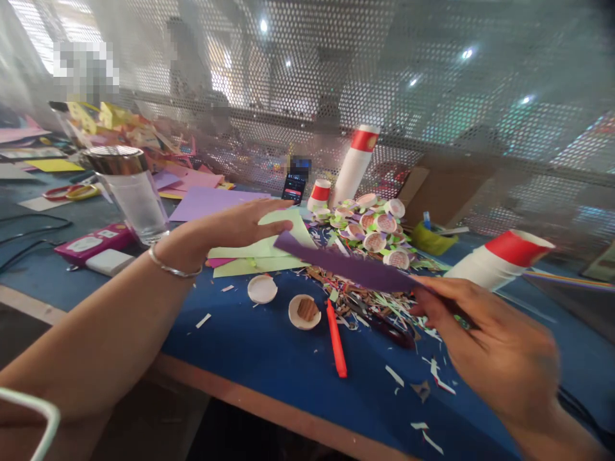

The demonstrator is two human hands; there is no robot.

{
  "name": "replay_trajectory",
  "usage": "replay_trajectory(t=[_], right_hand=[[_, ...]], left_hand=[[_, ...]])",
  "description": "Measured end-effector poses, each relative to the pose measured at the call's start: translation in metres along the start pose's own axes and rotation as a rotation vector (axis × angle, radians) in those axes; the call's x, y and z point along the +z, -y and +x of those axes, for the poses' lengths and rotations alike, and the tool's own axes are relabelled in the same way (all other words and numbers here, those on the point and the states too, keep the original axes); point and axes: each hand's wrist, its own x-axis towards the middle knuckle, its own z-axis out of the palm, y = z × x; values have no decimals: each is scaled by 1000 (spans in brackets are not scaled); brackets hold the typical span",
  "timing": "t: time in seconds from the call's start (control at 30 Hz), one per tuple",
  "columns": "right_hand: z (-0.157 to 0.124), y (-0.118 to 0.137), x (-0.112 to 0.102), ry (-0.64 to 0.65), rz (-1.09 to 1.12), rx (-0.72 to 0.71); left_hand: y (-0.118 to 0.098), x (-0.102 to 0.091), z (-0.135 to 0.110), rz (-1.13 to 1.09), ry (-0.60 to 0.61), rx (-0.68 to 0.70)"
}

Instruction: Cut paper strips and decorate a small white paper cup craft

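Observation:
My right hand (494, 346) pinches one end of a purple paper strip (346, 266), held in the air over the paper scraps. The strip's other end points toward my left hand (240, 225), which is stretched out with the thumb apart and holds nothing. Beneath it lie light green paper sheets (259, 264); whether the hand touches them I cannot tell. On the blue table in front are two small round cup bottoms: a plain white one (262, 289) and one with a brown corrugated piece inside (304, 312). An orange-red pen (336, 339) and dark-handled scissors (394, 330) lie nearby.
Decorated cup bottoms (375, 230) form a heap behind the scraps. Stacked red-and-white paper cups (355, 166) stand behind it; another stack (500, 259) leans at right. A phone (294, 182), purple paper (211, 202), a clear bottle (134, 198) and a magenta box (96, 243) are around.

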Motion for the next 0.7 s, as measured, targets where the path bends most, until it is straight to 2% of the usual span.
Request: replay_trajectory(t=[0.1, 0.13, 0.17, 0.23, 0.3, 0.37, 0.5, 0.57, 0.67, 0.7], right_hand=[[-33, -1, -20, 83, -132, -162], [-47, -3, -26, 112, -138, -195], [-63, -5, -31, 165, -138, -231], [-93, -9, -38, 270, -134, -354], [-117, -10, -43, 276, -144, -345], [-132, -10, -48, 279, -170, -380], [-138, -7, -60, 330, -237, -574], [-135, -4, -64, 352, -258, -646], [-135, 4, -63, 316, -222, -591], [-138, 7, -61, 341, -184, -567]], left_hand=[[-43, -29, -21, -196, 150, 214], [-57, -35, -31, -280, 256, 317], [-69, -37, -40, -294, 267, 352], [-92, -33, -62, -251, 214, 386], [-110, -21, -83, -194, 156, 421], [-122, -3, -103, -184, 177, 427], [-130, 39, -133, -263, 168, 343], [-129, 55, -142, -279, 70, 318], [-130, 70, -151, -324, -65, 270], [-131, 73, -153, -334, -105, 253]])
